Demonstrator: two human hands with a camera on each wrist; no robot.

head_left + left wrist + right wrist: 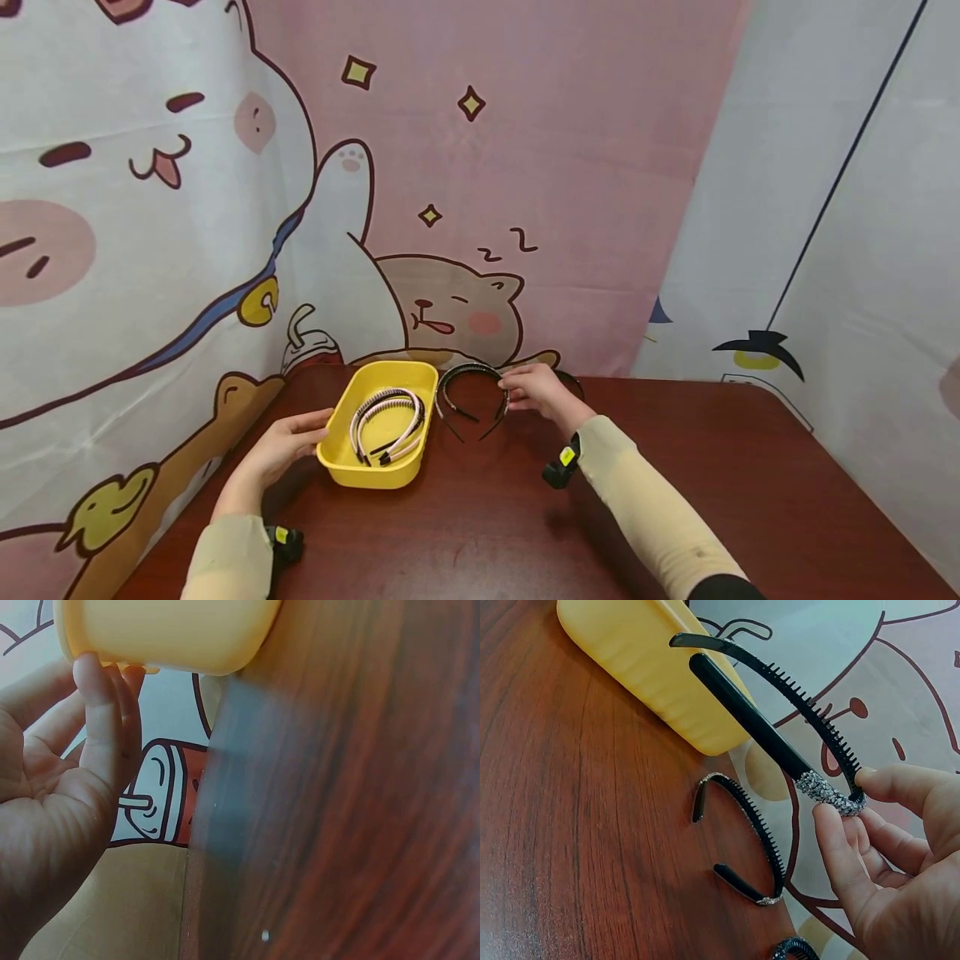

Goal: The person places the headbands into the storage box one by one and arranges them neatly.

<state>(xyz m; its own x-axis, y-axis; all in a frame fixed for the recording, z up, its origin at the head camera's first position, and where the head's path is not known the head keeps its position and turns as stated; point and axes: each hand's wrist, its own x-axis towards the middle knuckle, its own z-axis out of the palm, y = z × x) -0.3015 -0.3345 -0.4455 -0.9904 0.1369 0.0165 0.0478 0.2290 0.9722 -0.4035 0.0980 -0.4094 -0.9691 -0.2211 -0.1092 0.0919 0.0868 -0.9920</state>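
Head: yellow rectangular plastic tray [371, 477] beside the left hand [276, 450]. Left wrist: loosely extended fingers [97, 712] touch it, probably for steadiness. Right wrist: the right hand [915, 900] pinches 1 black, toothed, glitter-trimmed headband [757, 724] mid-curve, likely for control.

The head camera is looking forward and down over the bench [480, 533]. The wrist cameras are peeking close at the left fingers [95, 690] and right fingers [842, 855]. All three are sharing the yellow tub [375, 477].
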